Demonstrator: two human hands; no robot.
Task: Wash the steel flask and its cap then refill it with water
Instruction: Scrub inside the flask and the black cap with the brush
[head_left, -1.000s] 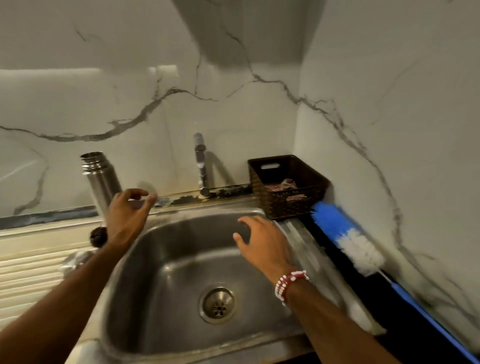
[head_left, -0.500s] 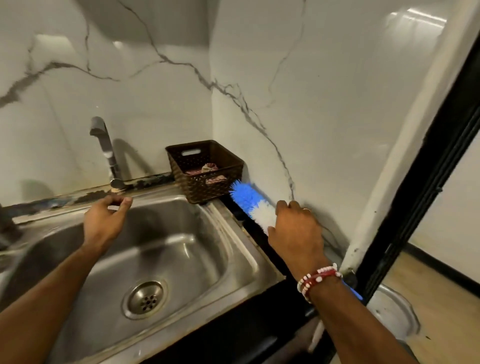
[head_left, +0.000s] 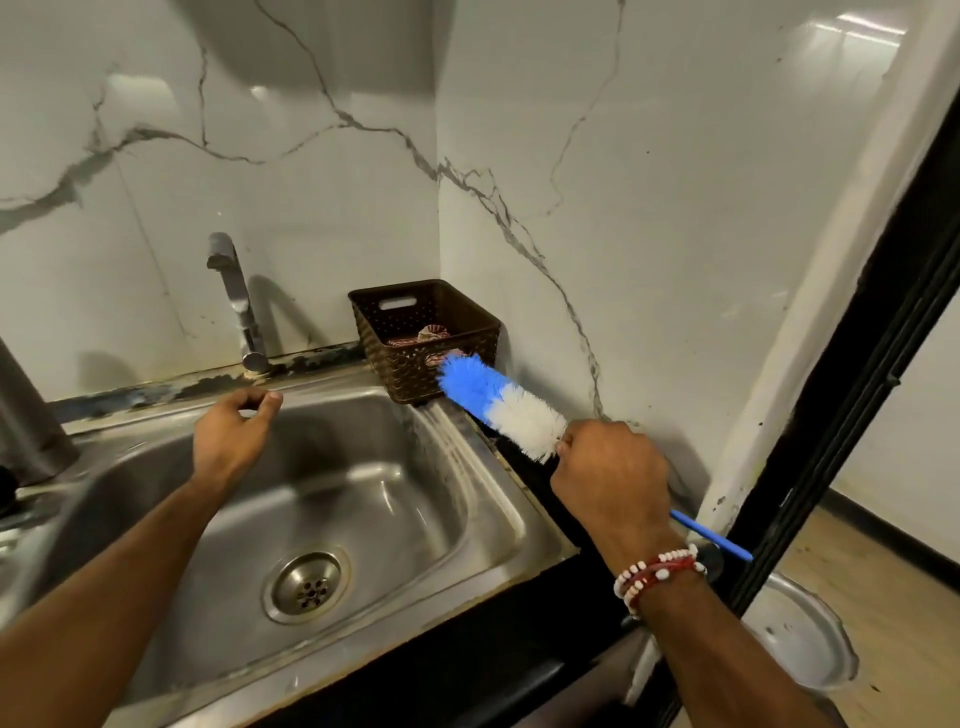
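Right hand (head_left: 610, 480) is closed around the brush (head_left: 501, 405), gripping the handle just behind the white bristles; the blue handle end sticks out past the wrist. The brush head points at the basket (head_left: 423, 338), its blue tip just in front of the basket's front wall, lifted off the dark strip right of the sink (head_left: 498, 499).

Left hand (head_left: 234, 434) hangs over the sink's back rim, empty, thumb and forefinger tips nearly meeting, other fingers curled loosely.

Flask (head_left: 28, 421): only a slice of its steel body shows, left of the sink at the frame edge, standing on the worktop. A dark round thing at its foot, cut by the frame, may be the cap; cannot tell.

Tap (head_left: 236, 301) stands behind the sink; no water is visible. The sink holds nothing and looks mostly dry.

Step, by my reading: fetching the brush, washing not yet begun.

Risks:
- Swinging the brush across to the flask could knock the basket or the tap, since the head is long and the grip sits far back.
- The flask stands tall at the sink's left edge; a careless reach with the left hand could tip it into the sink.
- If that is the cap, it could roll.
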